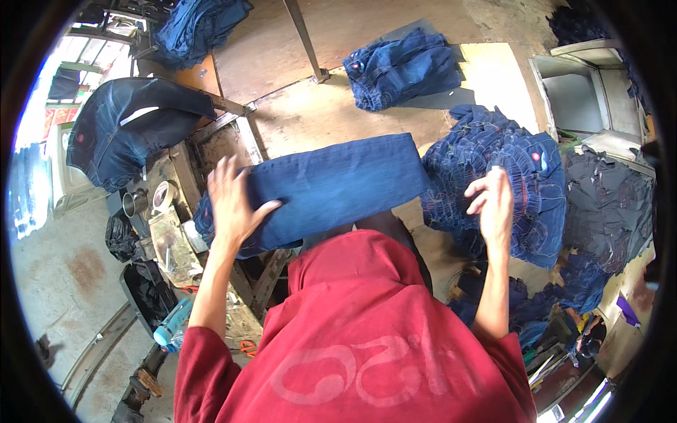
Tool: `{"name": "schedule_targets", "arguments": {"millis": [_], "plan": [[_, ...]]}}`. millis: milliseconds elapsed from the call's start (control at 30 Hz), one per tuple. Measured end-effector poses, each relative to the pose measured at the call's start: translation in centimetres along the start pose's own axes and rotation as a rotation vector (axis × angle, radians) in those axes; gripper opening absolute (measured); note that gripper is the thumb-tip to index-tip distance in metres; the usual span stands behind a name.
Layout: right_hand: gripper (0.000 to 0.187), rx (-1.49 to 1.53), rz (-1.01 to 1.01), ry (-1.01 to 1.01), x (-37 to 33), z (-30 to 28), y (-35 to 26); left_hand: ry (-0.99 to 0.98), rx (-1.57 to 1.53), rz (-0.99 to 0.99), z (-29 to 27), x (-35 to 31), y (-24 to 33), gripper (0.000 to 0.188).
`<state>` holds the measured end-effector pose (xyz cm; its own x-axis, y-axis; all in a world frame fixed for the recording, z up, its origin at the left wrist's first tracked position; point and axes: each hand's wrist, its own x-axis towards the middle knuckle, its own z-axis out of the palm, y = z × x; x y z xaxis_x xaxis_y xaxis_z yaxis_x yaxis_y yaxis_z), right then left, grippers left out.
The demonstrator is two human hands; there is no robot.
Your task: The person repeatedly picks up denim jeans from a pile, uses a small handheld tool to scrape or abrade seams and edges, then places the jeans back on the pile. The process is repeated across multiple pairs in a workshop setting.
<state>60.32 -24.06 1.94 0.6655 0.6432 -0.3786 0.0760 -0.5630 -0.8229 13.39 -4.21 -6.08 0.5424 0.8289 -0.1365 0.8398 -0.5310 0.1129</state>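
Note:
A pair of dark blue jeans lies in front of me, its leg laid out as a long flat strip. My left hand rests on the left part of the jeans with its fingers and thumb spread. My right hand is raised beyond the right end of the strip, its fingers loosely bent and apart, and I see nothing in it. Behind and below that hand is a heap of blue jeans with gathered waists and loose threads.
Folded jeans lie farther off; more denim hangs at the left. Along the left bench sit a metal cup, a tape roll, orange-handled scissors and a light-blue bottle. Dark garments are piled at right.

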Motion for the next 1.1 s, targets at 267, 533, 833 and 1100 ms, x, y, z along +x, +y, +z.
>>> {"name": "schedule_targets", "arguments": {"millis": [267,533,833,1100], "plan": [[0.011,-0.369,-0.249,-0.228,-6.3,12.2,2.1,-0.683,-0.534,0.359,7.4,17.1,9.0,0.107],[0.023,-0.496,-0.689,0.108,-6.7,20.4,4.4,-0.496,-0.53,0.48,9.9,19.9,6.4,0.06],[0.011,-0.689,-0.672,0.17,-4.0,25.9,3.7,0.11,-0.503,0.661,12.5,19.4,6.6,0.051],[0.018,-0.785,-0.577,0.055,-4.9,25.4,4.1,-0.024,-0.514,0.559,12.3,19.4,6.8,0.048]]}}
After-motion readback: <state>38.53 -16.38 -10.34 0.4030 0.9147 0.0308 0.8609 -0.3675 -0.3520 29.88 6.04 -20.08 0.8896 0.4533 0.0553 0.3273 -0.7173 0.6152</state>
